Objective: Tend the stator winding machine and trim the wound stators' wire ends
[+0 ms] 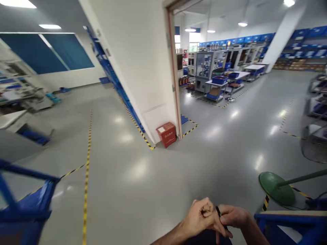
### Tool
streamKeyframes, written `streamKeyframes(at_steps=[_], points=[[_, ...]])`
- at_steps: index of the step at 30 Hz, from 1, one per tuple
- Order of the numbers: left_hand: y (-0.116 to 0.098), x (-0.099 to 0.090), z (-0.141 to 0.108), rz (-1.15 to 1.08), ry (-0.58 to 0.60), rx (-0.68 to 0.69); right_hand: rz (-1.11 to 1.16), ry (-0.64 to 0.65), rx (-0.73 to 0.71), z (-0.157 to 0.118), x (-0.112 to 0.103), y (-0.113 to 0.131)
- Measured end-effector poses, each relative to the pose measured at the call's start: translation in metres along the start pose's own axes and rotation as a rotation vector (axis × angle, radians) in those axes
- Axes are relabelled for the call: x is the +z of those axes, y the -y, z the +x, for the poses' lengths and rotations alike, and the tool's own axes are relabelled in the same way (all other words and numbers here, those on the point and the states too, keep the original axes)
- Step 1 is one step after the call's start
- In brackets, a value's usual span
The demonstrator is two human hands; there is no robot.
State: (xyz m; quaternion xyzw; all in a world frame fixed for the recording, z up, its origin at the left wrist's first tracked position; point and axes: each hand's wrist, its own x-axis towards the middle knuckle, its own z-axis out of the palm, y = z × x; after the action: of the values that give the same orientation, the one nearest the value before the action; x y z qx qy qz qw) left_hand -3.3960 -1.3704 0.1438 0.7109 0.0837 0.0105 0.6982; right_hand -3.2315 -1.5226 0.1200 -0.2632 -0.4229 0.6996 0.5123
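Both hands meet low in the view, in front of dark clothing. My left hand (198,219) has its thumb and forefinger curled together in a ring, with other fingers reaching toward the right hand; whether anything is inside the curl cannot be seen. Pressed against those fingers, my right hand (235,216) is closed on a thin black strip-like piece (218,211). The piece lies between the two hands and is partly covered by the fingers, so its exact kind does not show.
A red box (167,135) stands at the white wall end (153,68) beside a doorway. A green round fan base (277,189) is at right, near a blue-framed table (293,221). Blue frame (28,204) at lower left. Yellow-black tape (87,183) marks the grey floor.
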Motion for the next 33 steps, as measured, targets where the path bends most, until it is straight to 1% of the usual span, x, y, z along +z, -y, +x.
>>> streamKeyframes(at_steps=[3,5,6,8,10,12,14,16,18,21,23,25,27,28,29,30,32,33], points=[[0.011,-0.017,0.103,0.077,0.107,-0.022,0.088,-0.110,-0.131,-0.011,-0.086,0.002],[0.015,-0.024,0.173,0.084,0.146,-0.050,0.152,-0.150,-0.204,-0.019,-0.144,0.016],[0.014,-0.027,0.207,0.090,0.154,-0.062,0.178,-0.158,-0.223,-0.022,-0.172,0.028],[0.005,-0.032,0.272,0.107,0.156,-0.071,0.215,-0.153,-0.238,-0.030,-0.224,0.062],[-0.011,-0.039,0.334,0.115,0.160,-0.073,0.208,-0.134,-0.230,-0.037,-0.273,0.105],[-0.027,-0.048,0.394,0.083,0.184,-0.101,0.163,-0.121,-0.204,-0.043,-0.324,0.148],[-0.036,-0.059,0.454,0.027,0.191,-0.135,0.125,-0.120,-0.158,-0.047,-0.378,0.187],[-0.036,-0.069,0.517,-0.023,0.167,-0.156,0.118,-0.137,-0.115,-0.050,-0.437,0.218],[-0.029,-0.077,0.583,-0.067,0.136,-0.176,0.120,-0.169,-0.078,-0.055,-0.497,0.245],[-0.017,-0.087,0.690,-0.139,0.160,-0.242,0.139,-0.223,-0.027,-0.067,-0.587,0.288],[-0.015,-0.093,0.764,-0.165,0.186,-0.276,0.161,-0.272,0.004,-0.078,-0.642,0.324],[-0.020,-0.098,0.839,-0.166,0.209,-0.290,0.187,-0.333,0.025,-0.092,-0.692,0.366],[-0.028,-0.101,0.914,-0.146,0.265,-0.310,0.195,-0.424,0.050,-0.111,-0.738,0.410],[-0.032,-0.101,0.953,-0.125,0.311,-0.326,0.196,-0.500,0.068,-0.123,-0.759,0.430],[-0.035,-0.101,0.992,-0.093,0.363,-0.342,0.199,-0.602,0.086,-0.137,-0.780,0.448],[-0.036,-0.101,1.033,-0.051,0.413,-0.357,0.202,-0.736,0.098,-0.154,-0.801,0.462],[-0.030,-0.104,1.116,0.066,0.491,-0.382,0.216,-1.011,0.116,-0.190,-0.843,0.481],[-0.025,-0.107,1.158,0.137,0.511,-0.393,0.228,-1.114,0.122,-0.208,-0.864,0.486]])
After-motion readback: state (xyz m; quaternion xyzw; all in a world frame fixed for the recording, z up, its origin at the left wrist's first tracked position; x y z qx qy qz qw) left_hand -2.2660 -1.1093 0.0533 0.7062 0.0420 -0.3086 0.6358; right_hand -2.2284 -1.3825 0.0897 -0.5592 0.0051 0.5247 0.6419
